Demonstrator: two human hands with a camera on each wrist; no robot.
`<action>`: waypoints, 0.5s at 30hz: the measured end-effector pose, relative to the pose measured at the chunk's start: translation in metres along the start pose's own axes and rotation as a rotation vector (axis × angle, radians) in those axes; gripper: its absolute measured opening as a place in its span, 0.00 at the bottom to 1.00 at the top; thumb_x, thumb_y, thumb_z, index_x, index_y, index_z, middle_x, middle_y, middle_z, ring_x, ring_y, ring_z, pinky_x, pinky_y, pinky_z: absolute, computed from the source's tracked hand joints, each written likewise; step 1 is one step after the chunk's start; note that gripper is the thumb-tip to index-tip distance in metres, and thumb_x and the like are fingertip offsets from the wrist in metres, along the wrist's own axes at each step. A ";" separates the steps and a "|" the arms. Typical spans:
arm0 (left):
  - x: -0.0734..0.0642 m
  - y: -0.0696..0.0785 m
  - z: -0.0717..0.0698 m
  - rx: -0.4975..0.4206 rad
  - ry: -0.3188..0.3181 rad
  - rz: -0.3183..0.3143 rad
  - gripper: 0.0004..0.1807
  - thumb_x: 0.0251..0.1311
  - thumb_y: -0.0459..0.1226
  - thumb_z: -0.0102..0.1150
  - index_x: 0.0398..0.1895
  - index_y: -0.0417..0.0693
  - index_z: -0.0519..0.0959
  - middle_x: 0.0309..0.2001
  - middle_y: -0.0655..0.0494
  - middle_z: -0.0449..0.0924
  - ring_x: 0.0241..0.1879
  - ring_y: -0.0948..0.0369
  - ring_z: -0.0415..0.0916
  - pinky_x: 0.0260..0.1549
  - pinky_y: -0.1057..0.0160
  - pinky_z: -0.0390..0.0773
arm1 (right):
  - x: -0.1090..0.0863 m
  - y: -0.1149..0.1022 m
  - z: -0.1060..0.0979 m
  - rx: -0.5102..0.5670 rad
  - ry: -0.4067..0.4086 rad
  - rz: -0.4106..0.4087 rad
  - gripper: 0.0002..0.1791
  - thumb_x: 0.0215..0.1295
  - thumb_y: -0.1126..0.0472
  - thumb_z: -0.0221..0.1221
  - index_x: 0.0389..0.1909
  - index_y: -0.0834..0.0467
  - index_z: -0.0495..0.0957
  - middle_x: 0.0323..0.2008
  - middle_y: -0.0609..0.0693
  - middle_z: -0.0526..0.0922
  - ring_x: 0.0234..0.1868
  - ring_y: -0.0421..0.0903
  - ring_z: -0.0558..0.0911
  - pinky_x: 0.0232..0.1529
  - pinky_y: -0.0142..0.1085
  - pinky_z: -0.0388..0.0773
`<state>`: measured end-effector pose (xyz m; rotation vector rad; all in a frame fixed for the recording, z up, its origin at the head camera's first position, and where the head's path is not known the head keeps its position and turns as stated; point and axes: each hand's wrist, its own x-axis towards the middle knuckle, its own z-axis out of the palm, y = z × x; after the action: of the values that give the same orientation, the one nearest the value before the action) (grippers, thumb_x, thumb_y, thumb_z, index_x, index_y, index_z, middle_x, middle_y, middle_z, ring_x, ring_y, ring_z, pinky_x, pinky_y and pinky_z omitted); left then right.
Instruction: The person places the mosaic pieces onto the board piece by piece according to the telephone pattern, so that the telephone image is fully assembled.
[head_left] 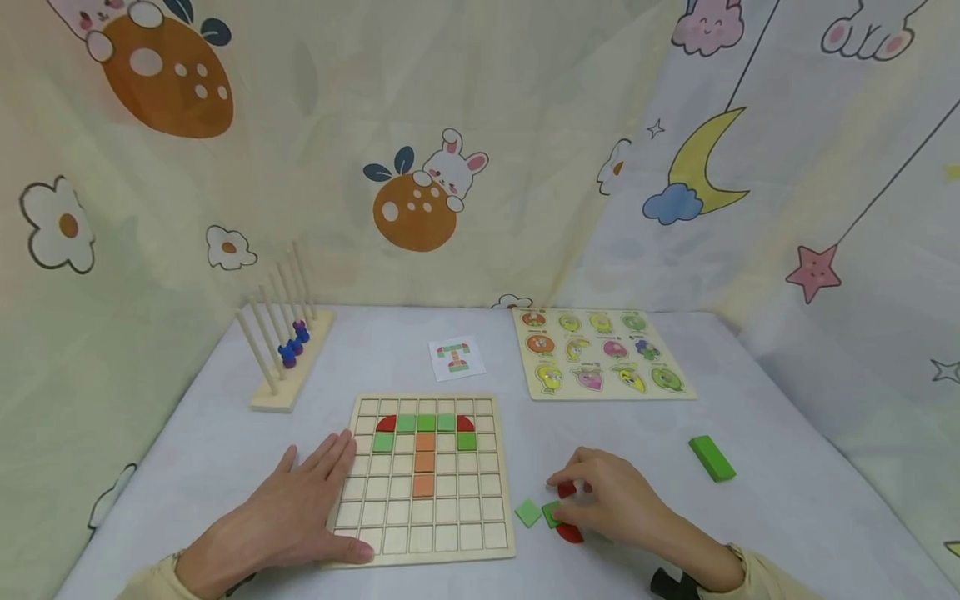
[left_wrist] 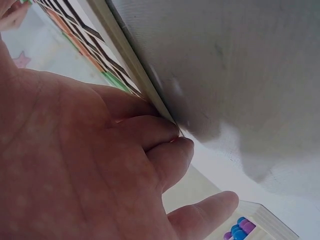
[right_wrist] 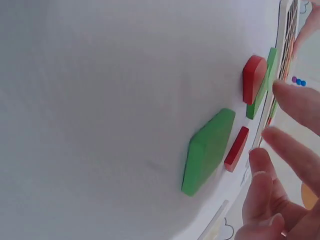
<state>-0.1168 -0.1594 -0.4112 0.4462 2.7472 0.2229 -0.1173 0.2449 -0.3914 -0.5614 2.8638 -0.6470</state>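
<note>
My left hand (head_left: pixel 292 504) lies along the left side of a wooden grid board (head_left: pixel 448 537), its thumb at the front edge. In the left wrist view the fingertips (left_wrist: pixel 170 127) touch the board's rim. Red, green and orange tiles (head_left: pixel 425 462) form a T-like figure on the grid. Right of the board, my right hand (head_left: pixel 615 500) is low over loose pieces: a dark green square tile (head_left: pixel 551 514) by the thumb and two red quarter-round pieces (head_left: pixel 570 533), one partly hidden by the fingers. The right wrist view shows its fingers spread, holding nothing. A light green tile (head_left: pixel 528 513) lies between hand and board.
A pattern card (head_left: pixel 457 358) lies behind the board. A fruit picture board (head_left: pixel 604 354) is at the back right, a pegged wooden stand (head_left: pixel 292 367) with blue beads at the back left. Far right lies a green block (head_left: pixel 712 458). A printed curtain (head_left: pixel 525 167) surrounds the table.
</note>
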 end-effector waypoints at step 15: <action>-0.001 -0.001 0.000 0.004 0.024 0.025 0.81 0.33 0.85 0.57 0.80 0.34 0.53 0.82 0.38 0.48 0.81 0.40 0.49 0.68 0.20 0.48 | -0.003 0.011 0.003 -0.102 0.052 0.082 0.17 0.53 0.59 0.76 0.46 0.48 0.90 0.33 0.36 0.82 0.29 0.35 0.71 0.29 0.26 0.70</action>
<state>-0.1160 -0.1604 -0.4112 0.4824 2.7674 0.2305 -0.1174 0.2538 -0.3991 -0.4444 2.9641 -0.5125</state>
